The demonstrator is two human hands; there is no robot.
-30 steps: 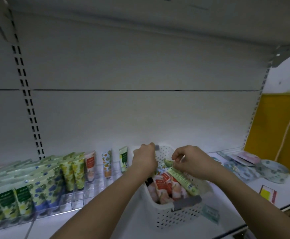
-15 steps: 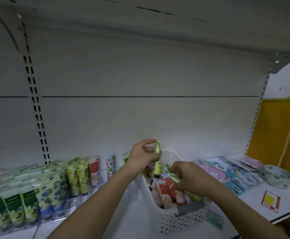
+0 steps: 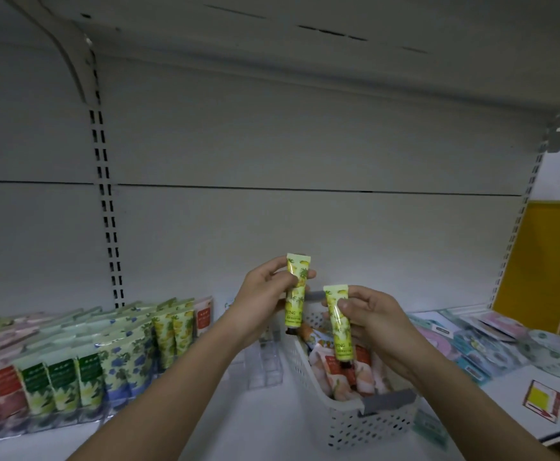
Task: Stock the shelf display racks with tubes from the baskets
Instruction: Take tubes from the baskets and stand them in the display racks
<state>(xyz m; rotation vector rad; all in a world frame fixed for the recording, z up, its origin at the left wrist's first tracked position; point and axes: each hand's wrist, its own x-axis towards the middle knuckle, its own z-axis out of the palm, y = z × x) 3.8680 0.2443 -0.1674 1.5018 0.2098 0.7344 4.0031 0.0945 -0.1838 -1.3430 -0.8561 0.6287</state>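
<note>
Above the basket (image 3: 355, 417), each hand now grips 1 yellow tube, left hand (image 3: 265, 304) and right hand (image 3: 376, 322), both lifted out and ready for racking.

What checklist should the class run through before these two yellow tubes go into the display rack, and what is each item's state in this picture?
1. Left hand has a firm hold on its yellow tube: ok, fingers curl round it.
2. Right hand has a firm hold on the second yellow tube: ok.
3. Both tubes upright, cap down, like the stocked ones: ok.
4. Design matches the yellow tubes in the rack: ok, same lemon print.
5. Free slot beside that row: cannot tell; the clear rack near the left forearm looks unfilled, but it is partly hidden.
6. White basket sits steady on the shelf: ok.
</note>
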